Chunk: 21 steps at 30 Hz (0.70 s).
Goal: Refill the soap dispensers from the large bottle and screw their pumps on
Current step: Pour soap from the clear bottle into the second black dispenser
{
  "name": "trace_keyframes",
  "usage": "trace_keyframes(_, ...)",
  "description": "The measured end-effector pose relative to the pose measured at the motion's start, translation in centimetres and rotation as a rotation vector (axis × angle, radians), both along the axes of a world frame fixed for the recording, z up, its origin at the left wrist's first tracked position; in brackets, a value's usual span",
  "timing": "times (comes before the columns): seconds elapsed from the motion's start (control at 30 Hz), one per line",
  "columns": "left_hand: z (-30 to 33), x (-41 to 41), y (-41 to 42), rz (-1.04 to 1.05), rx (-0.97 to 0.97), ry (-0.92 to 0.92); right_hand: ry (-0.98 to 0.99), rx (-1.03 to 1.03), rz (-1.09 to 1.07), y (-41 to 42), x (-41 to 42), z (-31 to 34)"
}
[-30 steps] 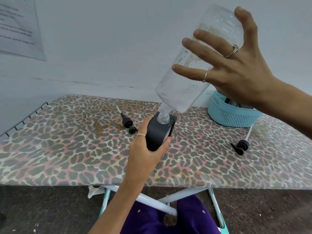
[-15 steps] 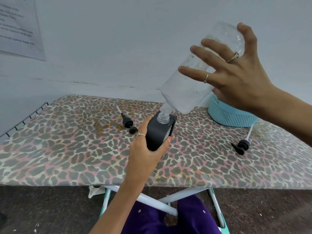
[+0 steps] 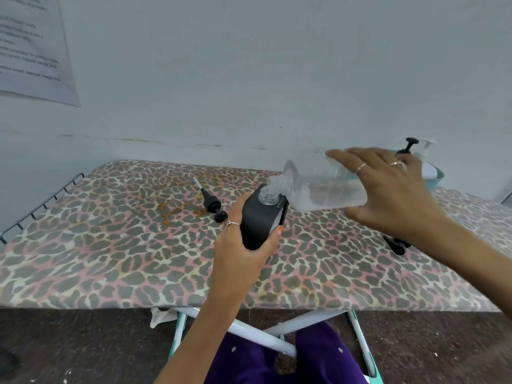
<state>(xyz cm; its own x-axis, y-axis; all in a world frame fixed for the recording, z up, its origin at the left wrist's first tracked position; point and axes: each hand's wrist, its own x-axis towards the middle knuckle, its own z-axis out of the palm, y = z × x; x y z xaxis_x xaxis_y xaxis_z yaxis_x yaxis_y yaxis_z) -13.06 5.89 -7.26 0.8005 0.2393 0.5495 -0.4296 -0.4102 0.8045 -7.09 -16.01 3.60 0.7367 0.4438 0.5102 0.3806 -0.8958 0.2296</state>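
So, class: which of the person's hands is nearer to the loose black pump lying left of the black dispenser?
Left. The left hand grips the black dispenser just right of that pump; the right hand holds the large bottle, farther right.

- The black soap dispenser [image 3: 259, 217] stands on the table near the middle, tilted slightly, its clear threaded neck open; my left grip wraps its lower body.
- The large clear bottle [image 3: 321, 187] lies nearly level in my right grip, capless mouth just above the dispenser's neck.
- One black pump [image 3: 212, 202] lies on its side toward the table's back edge; another [image 3: 396, 243] lies toward the right edge, partly hidden.
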Motion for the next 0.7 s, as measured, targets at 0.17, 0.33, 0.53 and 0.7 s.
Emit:
trace_keyframes(0.17, 0.0, -0.1, 0.0, 0.005, -0.007, 0.009, 0.188, 0.303, -0.010, 0.9, -1.3, -2.3)
trace_keyframes(0.33, 0.1, -0.1, -0.1, 0.001, -0.007, 0.009, 0.311, 0.623, 0.055, 1.9, -2.0, -4.5)
trace_keyframes(0.53, 0.1, -0.1, -0.1, 0.022, 0.045, -0.008, 0.422, 1.036, 0.085, 1.0, -1.0, -6.4)
trace_keyframes(0.7, 0.2, -0.2, -0.3, 0.037, 0.063, -0.014, 0.464, 1.266, 0.056, -0.4, 0.3, -7.2)
